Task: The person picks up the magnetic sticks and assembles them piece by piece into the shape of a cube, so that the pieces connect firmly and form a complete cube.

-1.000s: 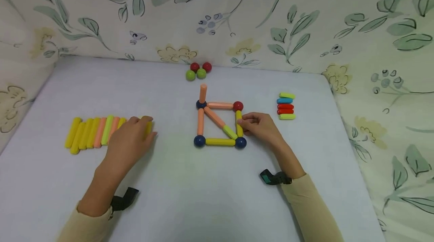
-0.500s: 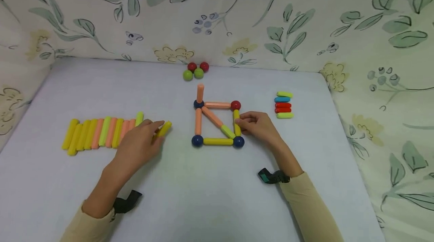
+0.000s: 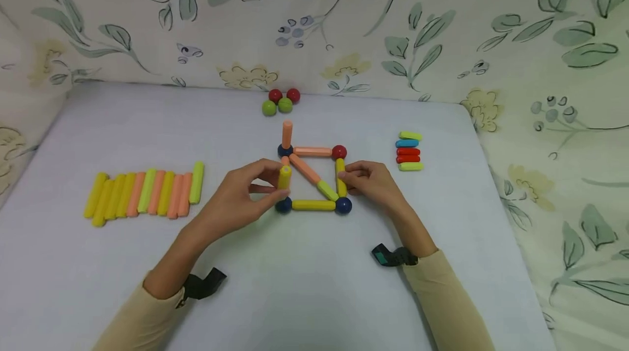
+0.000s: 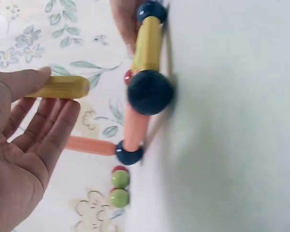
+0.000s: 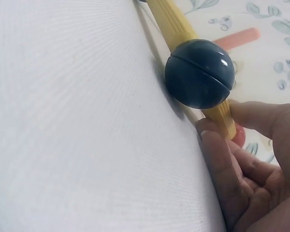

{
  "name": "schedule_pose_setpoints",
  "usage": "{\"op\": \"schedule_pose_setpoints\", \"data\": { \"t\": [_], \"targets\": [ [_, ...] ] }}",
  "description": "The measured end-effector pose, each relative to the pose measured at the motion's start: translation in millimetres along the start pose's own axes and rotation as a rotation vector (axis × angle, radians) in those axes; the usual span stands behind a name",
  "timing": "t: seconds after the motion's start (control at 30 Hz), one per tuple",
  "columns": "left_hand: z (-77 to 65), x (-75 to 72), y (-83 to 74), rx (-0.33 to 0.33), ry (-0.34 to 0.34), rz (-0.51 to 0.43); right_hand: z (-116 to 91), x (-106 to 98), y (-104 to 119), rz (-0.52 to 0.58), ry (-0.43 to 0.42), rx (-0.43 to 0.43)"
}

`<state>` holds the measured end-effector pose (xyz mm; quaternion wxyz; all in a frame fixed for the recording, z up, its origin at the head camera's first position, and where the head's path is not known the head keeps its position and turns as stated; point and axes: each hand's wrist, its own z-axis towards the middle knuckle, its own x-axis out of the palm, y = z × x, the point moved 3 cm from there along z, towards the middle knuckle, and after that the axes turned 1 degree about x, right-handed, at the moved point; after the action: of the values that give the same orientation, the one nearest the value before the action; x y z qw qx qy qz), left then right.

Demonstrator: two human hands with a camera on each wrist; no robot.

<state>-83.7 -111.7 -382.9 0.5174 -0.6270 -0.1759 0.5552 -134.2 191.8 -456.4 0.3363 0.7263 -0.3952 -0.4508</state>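
Soft light falls across the smooth white tabletop (image 3: 295, 280), a glare spot dotting the near-right glossy dark-blue ball (image 5: 199, 74); the left-wrist view shows slight blur.

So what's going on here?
A person's left hand holds a ridged yellow rod upright above a glossy dark blue ball, not touching it. That ball is the near-left corner of a four-sided frame of rods and balls on the white table. The right hand pinches the frame's right-side yellow rod, and a pink rod stands upright at the far-left corner. A row of yellow, pink and green rods lies to the left.
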Motion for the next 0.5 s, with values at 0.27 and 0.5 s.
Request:
{"op": "schedule_pose_setpoints", "data": {
  "t": [0.27,0.5],
  "targets": [
    [-2.0,15.2,15.7,0.073,0.079,-0.075,-1,3,4,-0.011,-0.004,-0.023],
    [0.3,13.6,20.8,0.052,0.09,-0.114,-1,1,-1,-0.002,-0.006,-0.009]
  ]
}}
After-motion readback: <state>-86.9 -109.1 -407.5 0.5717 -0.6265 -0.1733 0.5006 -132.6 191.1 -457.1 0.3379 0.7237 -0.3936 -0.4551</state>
